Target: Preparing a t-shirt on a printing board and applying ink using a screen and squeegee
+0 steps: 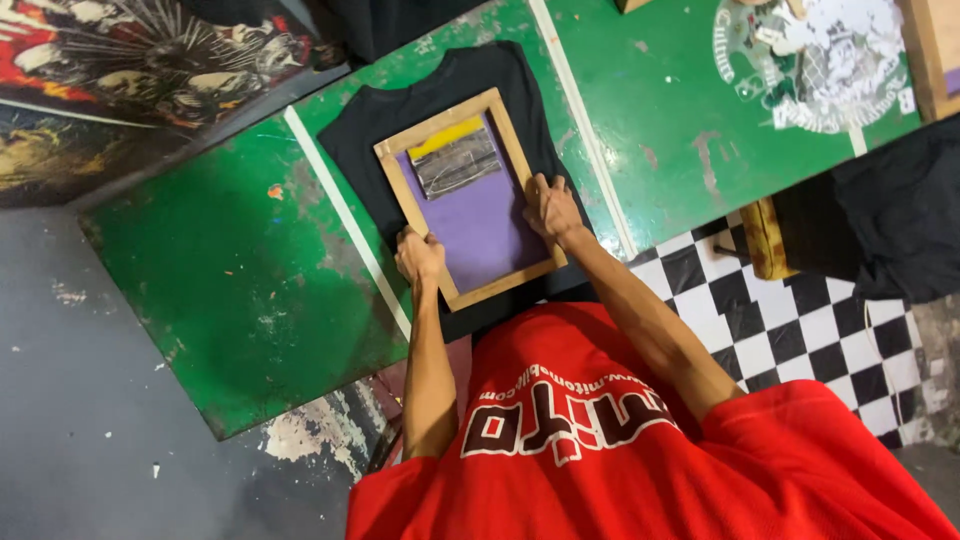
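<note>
Wooden-framed printing screen with purple mesh (478, 215) lies flat on a black T-shirt (440, 90) spread over the worn green table (230, 270). A yellow strip and a grey patch sit at the screen's far end. The left hand (419, 256) curls over the frame's left rail; the right hand (551, 208) presses fingers-down on its right rail. A white round printed design (820, 60) lies far right.

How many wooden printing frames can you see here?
2. One wooden frame lies on the black shirt, with the left hand and right hand on it. Another frame corner shows top right; others may be hidden.
</note>
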